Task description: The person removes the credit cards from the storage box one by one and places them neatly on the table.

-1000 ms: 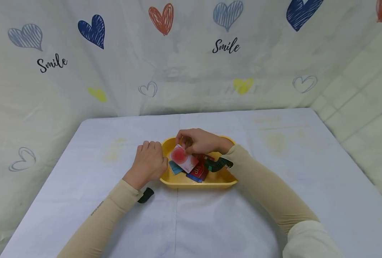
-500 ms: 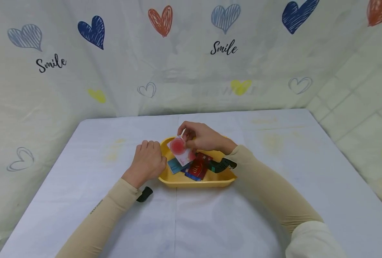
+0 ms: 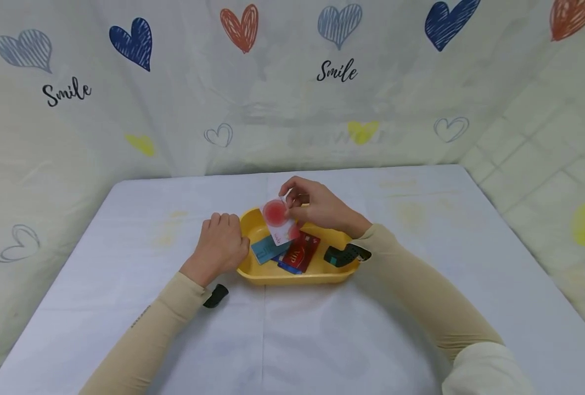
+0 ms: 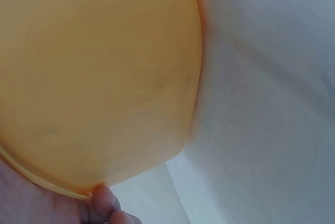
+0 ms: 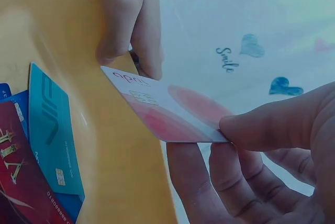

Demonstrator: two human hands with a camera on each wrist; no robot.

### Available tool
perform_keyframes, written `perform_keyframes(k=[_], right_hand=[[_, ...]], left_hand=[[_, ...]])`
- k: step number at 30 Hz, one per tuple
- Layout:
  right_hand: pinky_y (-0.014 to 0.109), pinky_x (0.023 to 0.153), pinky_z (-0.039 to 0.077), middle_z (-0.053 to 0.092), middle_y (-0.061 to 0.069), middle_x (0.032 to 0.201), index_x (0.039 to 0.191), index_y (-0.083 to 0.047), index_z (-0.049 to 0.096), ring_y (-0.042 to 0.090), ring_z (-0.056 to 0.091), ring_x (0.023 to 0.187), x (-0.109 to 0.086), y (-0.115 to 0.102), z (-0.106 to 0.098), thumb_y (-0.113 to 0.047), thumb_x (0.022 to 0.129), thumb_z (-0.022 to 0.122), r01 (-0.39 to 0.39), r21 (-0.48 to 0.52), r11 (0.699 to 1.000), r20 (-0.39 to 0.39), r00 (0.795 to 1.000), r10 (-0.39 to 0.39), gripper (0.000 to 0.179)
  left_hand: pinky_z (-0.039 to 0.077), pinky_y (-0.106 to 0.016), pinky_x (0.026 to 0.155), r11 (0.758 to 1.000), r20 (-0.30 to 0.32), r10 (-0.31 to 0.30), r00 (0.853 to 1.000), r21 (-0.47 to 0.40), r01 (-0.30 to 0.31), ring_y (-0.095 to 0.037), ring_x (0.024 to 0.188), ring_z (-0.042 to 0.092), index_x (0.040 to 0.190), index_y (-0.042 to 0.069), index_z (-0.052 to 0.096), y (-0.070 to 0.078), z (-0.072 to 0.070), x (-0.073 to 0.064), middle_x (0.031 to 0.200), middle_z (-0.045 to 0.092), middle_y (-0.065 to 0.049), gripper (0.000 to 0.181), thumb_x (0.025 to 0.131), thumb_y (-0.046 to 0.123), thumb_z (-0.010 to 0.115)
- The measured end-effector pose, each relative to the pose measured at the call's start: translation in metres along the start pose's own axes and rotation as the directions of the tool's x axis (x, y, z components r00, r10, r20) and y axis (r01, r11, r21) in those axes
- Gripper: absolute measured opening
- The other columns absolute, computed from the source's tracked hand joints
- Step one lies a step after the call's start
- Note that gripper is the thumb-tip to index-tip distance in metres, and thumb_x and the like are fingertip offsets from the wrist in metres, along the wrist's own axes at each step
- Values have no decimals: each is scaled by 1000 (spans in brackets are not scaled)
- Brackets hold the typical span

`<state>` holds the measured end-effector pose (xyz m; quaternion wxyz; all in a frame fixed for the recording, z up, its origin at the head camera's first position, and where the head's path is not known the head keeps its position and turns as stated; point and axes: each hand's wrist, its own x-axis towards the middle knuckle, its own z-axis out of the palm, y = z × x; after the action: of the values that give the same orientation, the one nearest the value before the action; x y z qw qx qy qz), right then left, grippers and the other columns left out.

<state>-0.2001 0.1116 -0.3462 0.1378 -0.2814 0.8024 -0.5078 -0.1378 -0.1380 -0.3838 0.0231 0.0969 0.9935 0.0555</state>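
Note:
My right hand (image 3: 317,203) pinches a white plastic card (image 3: 279,222) with pink-red circles and a chip, thumb on one face and fingers behind, as the right wrist view shows. The card is raised over the yellow tray (image 3: 297,278). My left hand (image 3: 222,241) grips the tray's left rim; in the left wrist view its fingertips (image 4: 104,197) curl over the edge of the tray wall (image 4: 104,77). Lying in the tray are a red VIP card (image 3: 303,251), a teal card (image 3: 268,249) and a blue card (image 3: 287,267), overlapping one another.
The tray stands on a table with a white cloth (image 3: 312,334). Behind it hangs a pale curtain (image 3: 282,99) printed with hearts and "Smile". Dark straps (image 3: 344,255) are worn at both wrists.
My right hand has lifted the white and pink card up and away from the other cards, uncovering more of the red and teal ones. My left hand keeps its grip on the rim.

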Motion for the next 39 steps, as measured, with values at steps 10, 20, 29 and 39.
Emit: perform_keyframes(k=[10, 20, 29, 39], right_hand=[[37, 70, 63, 59, 13, 103, 125, -11, 56, 29, 66, 97, -16, -3, -16, -8, 93, 68, -45, 46, 998, -62, 997, 48, 35], [40, 76, 64, 58, 11, 106, 127, -11, 55, 26, 66, 99, -30, -3, -31, -10, 93, 71, -76, 36, 996, -149, 985, 81, 37], [41, 76, 64, 56, 10, 104, 127, -12, 55, 27, 67, 97, -43, -5, -43, -7, 95, 68, -79, 116, 990, -205, 973, 102, 35], [40, 77, 64, 57, 9, 103, 127, -12, 55, 24, 68, 94, -54, 2, -57, -8, 96, 66, -83, 113, 990, -266, 958, 111, 34]], left_hand=[[35, -44, 86, 1000, 5, 7, 1000, 1, -7, -32, 98, 42, 101, -1, 49, 2, -3, 2, 90, 48, -13, 28, 100, 27, 47], [32, -41, 82, 1000, 9, 7, 1000, 10, -7, -31, 94, 41, 99, -1, 48, 2, -2, 0, 88, 46, -12, 27, 100, 26, 47], [30, -42, 82, 1000, 7, 9, 1000, 2, -9, -32, 93, 40, 97, 0, 48, 1, 0, -1, 87, 45, -12, 25, 99, 25, 46], [31, -42, 82, 1000, -8, 13, 1000, -9, -13, -32, 93, 41, 96, -1, 48, 2, 0, -3, 86, 46, -13, 23, 98, 22, 46]])
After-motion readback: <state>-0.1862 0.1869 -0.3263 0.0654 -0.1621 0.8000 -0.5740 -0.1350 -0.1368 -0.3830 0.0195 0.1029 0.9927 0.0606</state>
